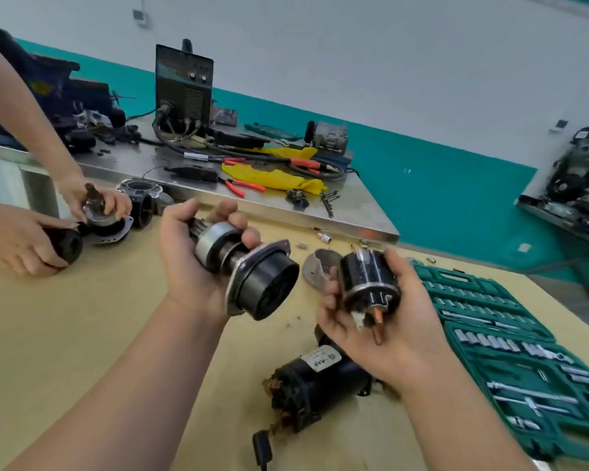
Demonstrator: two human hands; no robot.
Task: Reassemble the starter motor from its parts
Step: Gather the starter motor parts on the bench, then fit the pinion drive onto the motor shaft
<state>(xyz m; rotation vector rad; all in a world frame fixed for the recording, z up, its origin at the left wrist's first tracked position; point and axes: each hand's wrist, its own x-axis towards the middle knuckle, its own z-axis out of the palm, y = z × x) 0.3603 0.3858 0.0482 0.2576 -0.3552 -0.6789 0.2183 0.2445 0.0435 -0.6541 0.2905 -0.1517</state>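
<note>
Left hand (184, 266) curled round the drive assembly (269, 283), held above the tan bench (65, 334). The assembly has a toothed steel end, polished collar, flat flange plate and a black round drum on the near end. Right hand (398, 328) grips the solenoid (368, 277) (black cylinder, bright metal band, copper stud at the near end). Below it on the bench lies the black motor body (320, 375), white label up. Far right: open green plastic socket case (456, 283), chrome sockets (490, 341) seated in moulded rows.
</note>
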